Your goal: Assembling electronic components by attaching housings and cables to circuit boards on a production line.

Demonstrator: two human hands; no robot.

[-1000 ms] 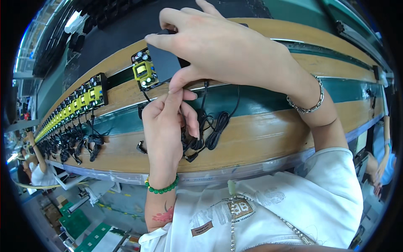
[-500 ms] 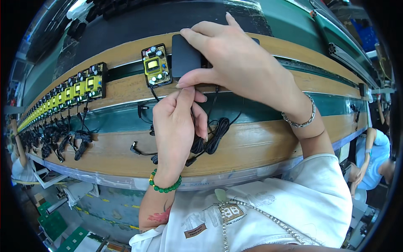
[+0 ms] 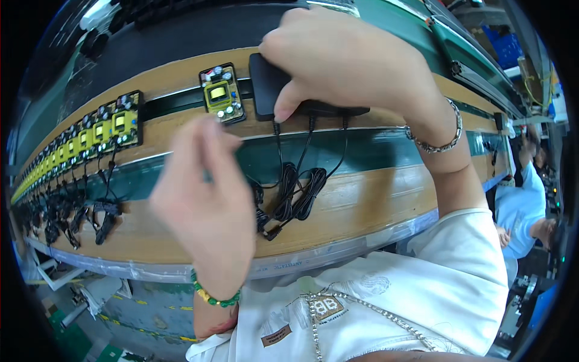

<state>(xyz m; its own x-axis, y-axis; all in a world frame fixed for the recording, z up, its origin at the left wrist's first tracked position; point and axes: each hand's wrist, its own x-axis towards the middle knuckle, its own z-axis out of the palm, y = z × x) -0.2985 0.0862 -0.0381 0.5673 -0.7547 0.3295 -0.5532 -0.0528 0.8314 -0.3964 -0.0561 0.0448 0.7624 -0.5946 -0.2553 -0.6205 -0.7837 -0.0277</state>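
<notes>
My right hand is closed over a black power adapter case, its thumb at the near edge by the cable and its fingers curled over the far side. More black casing shows under and right of the hand. Black cables run from the casing to coiled bundles on the near ledge. My left hand is smeared by motion, just in front of an open adapter with a yellow transformer on its circuit board. Whether it holds anything cannot be made out.
A long row of open adapters stretches left on the wooden rails, their cables bunched on the near ledge. A dark belt lies beyond. At the right edge a person in light blue is near machinery.
My left hand has moved left and nearer, away from the black case. My right thumb has shifted onto the case's near edge, by the cable.
</notes>
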